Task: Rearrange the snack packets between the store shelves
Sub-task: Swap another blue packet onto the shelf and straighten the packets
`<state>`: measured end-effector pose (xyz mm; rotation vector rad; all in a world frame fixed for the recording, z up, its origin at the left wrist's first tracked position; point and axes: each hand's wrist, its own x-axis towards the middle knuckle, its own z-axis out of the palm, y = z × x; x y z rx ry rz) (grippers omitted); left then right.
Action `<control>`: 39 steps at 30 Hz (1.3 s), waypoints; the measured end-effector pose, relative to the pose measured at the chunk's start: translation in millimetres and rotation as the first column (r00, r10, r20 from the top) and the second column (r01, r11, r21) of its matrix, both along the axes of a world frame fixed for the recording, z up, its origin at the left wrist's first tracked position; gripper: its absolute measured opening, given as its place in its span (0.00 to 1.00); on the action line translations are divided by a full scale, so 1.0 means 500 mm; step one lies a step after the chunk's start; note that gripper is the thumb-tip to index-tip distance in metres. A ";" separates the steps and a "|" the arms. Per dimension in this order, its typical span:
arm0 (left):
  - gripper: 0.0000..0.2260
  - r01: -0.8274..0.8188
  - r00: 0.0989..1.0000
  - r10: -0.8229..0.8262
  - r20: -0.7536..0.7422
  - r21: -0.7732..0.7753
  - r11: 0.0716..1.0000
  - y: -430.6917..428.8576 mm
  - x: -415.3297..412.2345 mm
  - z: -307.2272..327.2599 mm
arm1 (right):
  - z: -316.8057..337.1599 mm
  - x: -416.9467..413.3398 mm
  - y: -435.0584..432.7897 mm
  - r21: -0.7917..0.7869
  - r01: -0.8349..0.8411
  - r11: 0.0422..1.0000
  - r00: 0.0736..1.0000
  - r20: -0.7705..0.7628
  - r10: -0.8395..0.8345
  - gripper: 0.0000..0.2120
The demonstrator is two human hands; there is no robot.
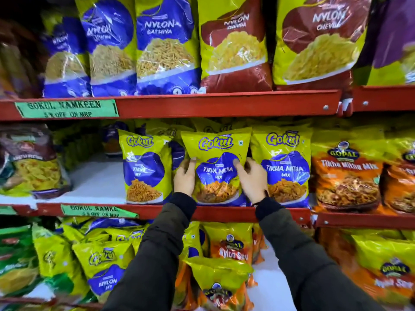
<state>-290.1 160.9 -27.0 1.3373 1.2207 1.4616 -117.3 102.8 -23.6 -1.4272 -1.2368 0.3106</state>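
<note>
**Head view: seating the Tikha Mitha Mix packet on the middle shelf**

Head camera shows both my hands on one Gokul Tikha Mitha Mix packet [216, 167], which stands upright on the middle shelf [224, 213] between a Gokul Tikha Sev packet [143, 167] and a second Tikha Mitha Mix packet [284, 164]. My left hand [185, 177] cups the packet's left edge, fingers wrapped behind it, thumb on the front. My right hand [252, 179] lies over the right edge, fingers spread and loosely curled against the face rather than pinching it.

To do this well, I judge I should keep the pressure at the two side edges, since the film is slippery and the filling crushes easily. The bottom seam should sit flat on the shelf just behind the red lip, with the label facing forward and level with its neighbours. The gaps on both sides look tight, so I should ease it in straight without dragging the neighbouring packets askew.
</note>
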 end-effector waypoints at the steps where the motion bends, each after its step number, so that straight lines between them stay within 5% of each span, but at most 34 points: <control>1: 0.18 -0.033 0.999 0.032 0.037 0.029 0.999 0.009 -0.004 0.005 | 0.013 0.001 0.002 0.030 0.025 0.999 0.999 -0.041 -0.024 0.18; 10: 0.13 -0.138 0.990 0.130 0.051 0.206 0.969 0.061 -0.008 0.060 | 0.079 0.017 0.040 0.061 0.209 0.976 0.973 -0.109 -0.202 0.16; 19: 0.14 -0.184 0.979 0.189 -0.071 0.079 0.980 0.085 -0.005 0.052 | 0.082 0.016 0.066 -0.003 0.246 0.969 0.968 -0.044 -0.246 0.19; 24: 0.19 -0.268 0.930 0.348 -0.116 0.433 0.861 0.020 0.008 0.030 | 0.040 -0.014 -0.004 0.363 0.230 0.903 0.965 0.034 -0.259 0.16; 26: 0.22 -0.091 0.860 0.362 -0.360 0.589 0.803 0.009 0.024 0.022 | 0.023 -0.038 0.005 0.364 0.072 0.928 0.929 0.315 -0.196 0.21; 28: 0.24 0.046 0.677 0.417 -0.606 0.600 0.798 0.023 0.036 0.021 | 0.017 -0.037 0.048 0.247 0.092 0.965 0.768 0.599 -0.226 0.26; 30: 0.29 0.092 0.526 0.399 -0.751 0.517 0.851 0.039 0.036 0.032 | 0.017 -0.023 0.082 0.170 0.162 0.972 0.651 0.722 -0.235 0.30; 33: 0.32 0.106 0.445 0.363 -0.818 0.451 0.886 0.053 0.033 0.039 | 0.031 -0.007 0.081 0.123 0.148 0.981 0.627 0.755 -0.189 0.32; 35: 0.29 0.059 0.484 0.415 -0.770 0.502 0.863 0.040 0.044 0.040 | 0.042 0.005 0.043 0.231 0.079 0.970 0.688 0.691 -0.221 0.29; 39: 0.18 0.018 0.767 0.405 -0.498 0.647 0.762 -0.038 0.110 0.044 | 0.039 0.056 -0.039 0.483 0.108 0.869 0.803 0.473 -0.363 0.22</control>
